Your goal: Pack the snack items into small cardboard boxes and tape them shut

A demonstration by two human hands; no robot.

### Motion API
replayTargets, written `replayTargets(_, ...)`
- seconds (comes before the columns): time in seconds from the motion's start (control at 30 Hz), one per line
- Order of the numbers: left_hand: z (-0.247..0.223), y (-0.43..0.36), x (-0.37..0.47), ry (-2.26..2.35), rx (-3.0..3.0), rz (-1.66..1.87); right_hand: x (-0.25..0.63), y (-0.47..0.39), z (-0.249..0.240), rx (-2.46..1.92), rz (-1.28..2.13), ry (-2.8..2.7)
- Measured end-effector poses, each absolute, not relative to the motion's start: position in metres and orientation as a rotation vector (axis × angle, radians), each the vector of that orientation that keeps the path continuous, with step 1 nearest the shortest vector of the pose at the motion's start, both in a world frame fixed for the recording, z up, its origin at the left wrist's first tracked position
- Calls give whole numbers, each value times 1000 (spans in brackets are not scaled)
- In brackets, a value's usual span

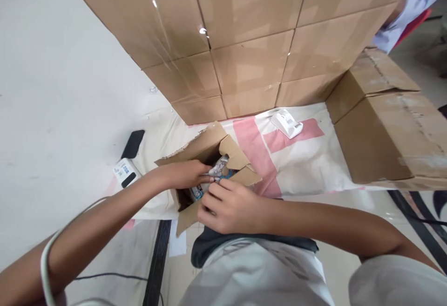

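An open cardboard box (195, 150) with raised flaps stands close to my body. Inside it is a shiny plastic packet (220, 166) with blue print, partly covered by my fingers. My left hand (188, 174) reaches over the box's left side, its fingertips closed on the packet. From the right, my right hand (232, 207) meets it at the near side of the opening, thumb and fingers pinched on the packet's edge. The bottom of the box is hidden.
A tall cardboard panel (251, 73) stands behind the box, with a larger carton (380, 133) at right. A white plastic device (287, 123) lies on the pink-and-white cloth (307, 166). At left are a black phone-like object (132, 144) and a white labelled device (125, 172).
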State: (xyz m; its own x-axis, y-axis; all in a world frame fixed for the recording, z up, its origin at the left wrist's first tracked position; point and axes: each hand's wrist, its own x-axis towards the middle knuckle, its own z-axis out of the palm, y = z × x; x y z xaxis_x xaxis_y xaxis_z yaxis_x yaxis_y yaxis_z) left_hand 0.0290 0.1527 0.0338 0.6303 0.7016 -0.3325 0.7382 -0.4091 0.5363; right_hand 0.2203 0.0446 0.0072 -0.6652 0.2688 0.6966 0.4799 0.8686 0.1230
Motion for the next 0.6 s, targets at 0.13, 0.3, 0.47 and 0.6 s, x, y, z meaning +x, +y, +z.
replayTargets(0.13,27,160,43,875,2239,-422,226,47,2,-548,-363,-2302)
replayTargets(0.3,-6,145,60,1270,2614,-388,231,46,0,-597,-288,-2313)
replayTargets(0.47,15,145,74,1335,2719,-444,250,41,4,-699,-263,-2319)
replayTargets(0.6,59,148,45,1250,2808,-59,295,60,3,-883,-50,-2216)
